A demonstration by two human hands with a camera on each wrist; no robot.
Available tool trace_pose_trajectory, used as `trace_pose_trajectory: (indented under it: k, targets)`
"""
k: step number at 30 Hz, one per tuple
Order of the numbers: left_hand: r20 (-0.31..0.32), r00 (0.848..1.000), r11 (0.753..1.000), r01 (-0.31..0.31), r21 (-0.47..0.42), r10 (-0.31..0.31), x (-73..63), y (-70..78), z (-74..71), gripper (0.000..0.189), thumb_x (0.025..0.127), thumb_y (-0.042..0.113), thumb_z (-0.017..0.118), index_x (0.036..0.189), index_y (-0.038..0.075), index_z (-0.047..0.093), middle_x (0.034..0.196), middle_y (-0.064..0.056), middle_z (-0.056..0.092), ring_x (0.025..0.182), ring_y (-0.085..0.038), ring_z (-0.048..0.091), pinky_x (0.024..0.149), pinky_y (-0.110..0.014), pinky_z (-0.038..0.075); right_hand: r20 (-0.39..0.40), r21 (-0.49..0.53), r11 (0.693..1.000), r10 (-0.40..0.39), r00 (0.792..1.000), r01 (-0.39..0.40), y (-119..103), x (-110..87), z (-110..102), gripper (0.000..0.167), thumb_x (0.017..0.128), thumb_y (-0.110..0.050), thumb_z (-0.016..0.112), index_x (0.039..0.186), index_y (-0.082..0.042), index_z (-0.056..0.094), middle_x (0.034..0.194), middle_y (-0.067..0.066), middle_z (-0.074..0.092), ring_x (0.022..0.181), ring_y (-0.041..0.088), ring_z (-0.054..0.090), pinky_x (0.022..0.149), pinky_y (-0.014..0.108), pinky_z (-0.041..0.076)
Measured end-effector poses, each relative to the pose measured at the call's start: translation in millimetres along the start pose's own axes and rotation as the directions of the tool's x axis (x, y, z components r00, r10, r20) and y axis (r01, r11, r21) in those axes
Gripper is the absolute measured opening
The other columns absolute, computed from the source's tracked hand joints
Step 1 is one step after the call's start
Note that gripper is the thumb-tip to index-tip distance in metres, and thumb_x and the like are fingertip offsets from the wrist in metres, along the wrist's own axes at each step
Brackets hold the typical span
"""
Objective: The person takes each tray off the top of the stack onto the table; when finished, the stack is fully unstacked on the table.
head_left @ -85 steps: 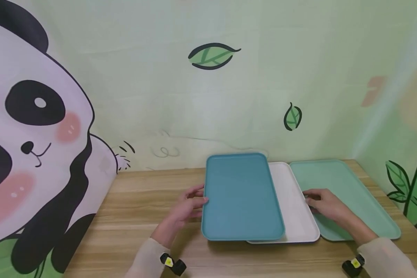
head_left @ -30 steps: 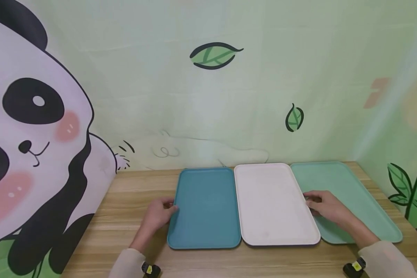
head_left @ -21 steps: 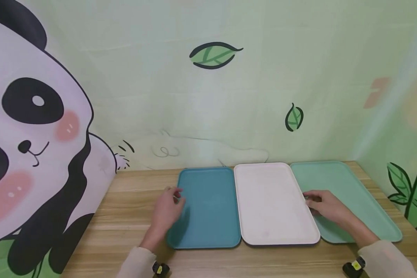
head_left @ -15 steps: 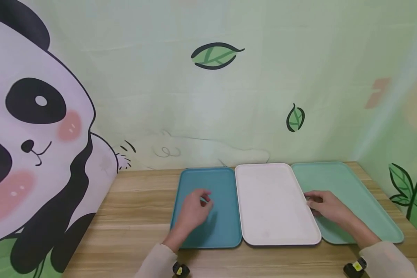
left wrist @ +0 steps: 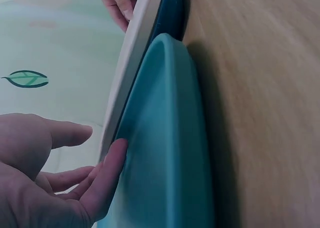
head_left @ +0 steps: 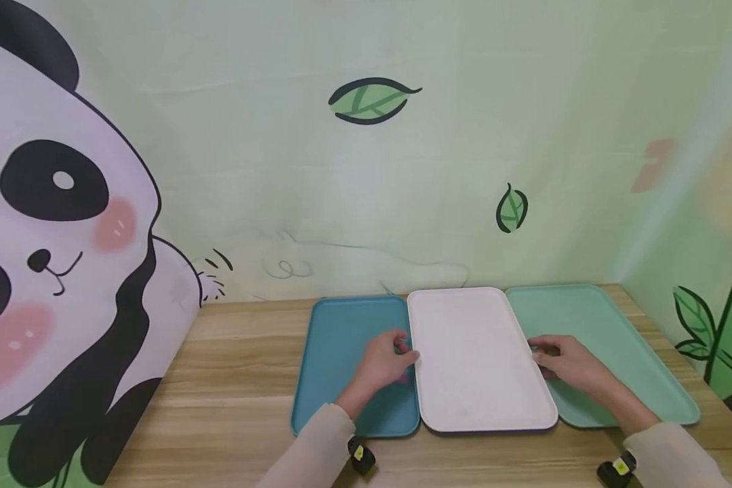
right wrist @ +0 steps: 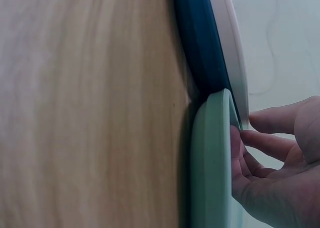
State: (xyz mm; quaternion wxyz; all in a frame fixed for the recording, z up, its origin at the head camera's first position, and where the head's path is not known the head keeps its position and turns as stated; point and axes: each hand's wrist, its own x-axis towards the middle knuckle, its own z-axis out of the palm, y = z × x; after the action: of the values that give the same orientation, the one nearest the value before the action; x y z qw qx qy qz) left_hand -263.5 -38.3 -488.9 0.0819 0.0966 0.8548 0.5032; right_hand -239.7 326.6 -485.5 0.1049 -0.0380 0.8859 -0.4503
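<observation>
Three trays lie side by side: a blue tray [head_left: 348,379], a white tray [head_left: 482,359] and a pale green tray [head_left: 610,339]. A dark blue tray [right wrist: 202,42] shows directly beneath the white one in the wrist views. My left hand [head_left: 378,366] is over the blue tray, thumb and fingers parted at the white tray's left rim. In the left wrist view its lower fingers [left wrist: 107,175] are right by the blue tray's inner face. My right hand [head_left: 570,362] pinches the white tray's right rim, its lower fingers over the green tray.
The trays stand on a wooden table [head_left: 238,379], near its back edge. Behind them rises a pale green backdrop [head_left: 268,149] with a printed panda [head_left: 67,271] on the left. More wooden tabletop extends to the left and in front.
My left hand brought the blue tray down from over the white tray to its left side, let go, then moved right to the white tray's left rim. The right hand stays put.
</observation>
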Motion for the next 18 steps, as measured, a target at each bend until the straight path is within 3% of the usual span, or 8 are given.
trace_pose_trajectory:
  k: [10,18]
  targets:
    - [0.001,0.999,0.998,0.047,-0.032,-0.047,6.9,-0.3,9.3,0.053,0.089,0.003,0.083,0.135,-0.005,0.057,0.096,-0.010,0.058,0.060,-0.021,0.067,0.053,-0.033,0.062,0.000,0.004,1.000,0.003,1.000,-0.003,-1,-0.9,0,0.045,0.109,-0.007,0.054,0.144,0.020,0.047,0.129,0.031,0.063,0.112,0.032,0.065,0.082,0.037,0.062]
    - [0.005,0.998,0.998,0.061,0.007,-0.061,11.2,-0.8,10.5,0.050,0.088,0.001,0.079,0.132,-0.003,0.055,0.093,-0.008,0.058,0.058,-0.021,0.069,0.054,-0.033,0.061,0.009,0.018,1.000,-0.010,1.000,0.009,-3,-2.7,0,0.044,0.109,-0.004,0.053,0.143,0.022,0.046,0.127,0.031,0.064,0.113,0.034,0.066,0.084,0.038,0.063]
